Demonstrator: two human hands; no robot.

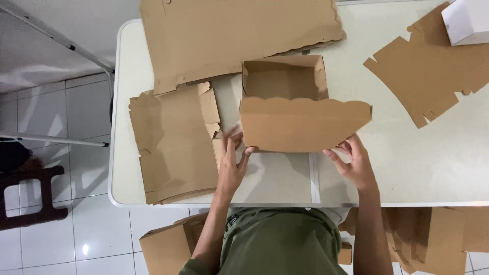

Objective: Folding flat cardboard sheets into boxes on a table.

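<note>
I saw a pale folding table [407, 168] over white floor tiles [76, 239], a brown carton [293, 104] standing open, interior bare, left hand [232, 165] and right hand [354, 163] open-fingered, touching its scalloped front flap [303, 125], gripping nothing.

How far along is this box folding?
One brown box stands formed, its scalloped lid flap open. The left hand and right hand touch that flap's near edge. Flat blanks wait beside it, and another flat blank lies further right.

Both your forearms reach forward over the near edge of the table. Your left hand [232, 165] and right hand [354, 163] are open, fingers spread, palms facing inward.
</note>
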